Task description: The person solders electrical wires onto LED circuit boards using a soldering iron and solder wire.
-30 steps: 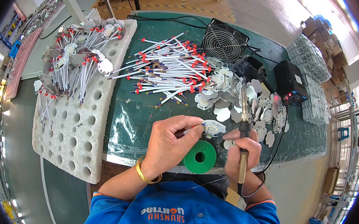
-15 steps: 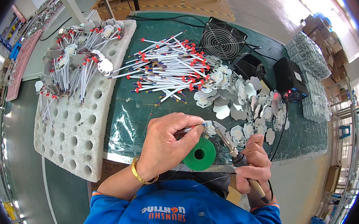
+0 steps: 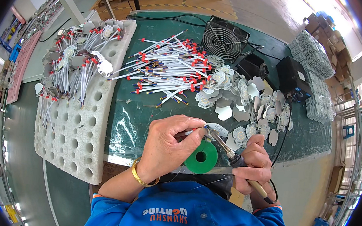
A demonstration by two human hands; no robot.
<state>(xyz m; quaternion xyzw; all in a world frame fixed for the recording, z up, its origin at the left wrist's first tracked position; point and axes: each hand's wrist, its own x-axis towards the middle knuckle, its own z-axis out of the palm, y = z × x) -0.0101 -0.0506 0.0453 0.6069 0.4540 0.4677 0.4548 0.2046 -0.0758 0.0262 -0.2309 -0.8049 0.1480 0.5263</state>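
Pinched in my left hand (image 3: 171, 140) is a white-sleeved wire lead (image 3: 183, 133), its ends poking out past the thumb and forefinger; the fingers hide most of it. My right hand (image 3: 253, 163) grips a soldering iron (image 3: 236, 160) by its handle, the tip pointing left and reaching the wire ends. Whether tip and wire touch is too small to tell. Just beyond the tip is a pale LED board (image 3: 217, 129), partly hidden. Directly below my fingers a green solder spool (image 3: 211, 158) lies at the table's front edge, with thin solder wire rising beside the fingers.
White leads with red rings (image 3: 172, 67) are heaped mid-table. Loose LED boards (image 3: 240, 111) lie right of them. A black fan (image 3: 225, 40) and a black box (image 3: 293, 79) stand behind. At left, a holed foam block (image 3: 84, 126) carries finished-looking board-and-lead pieces; stacked boards (image 3: 311, 53) sit far right.
The soldering iron has moved left, bringing its tip to the wire ends at my left fingertips. The LED board beyond has shifted slightly right. My left hand has barely moved.
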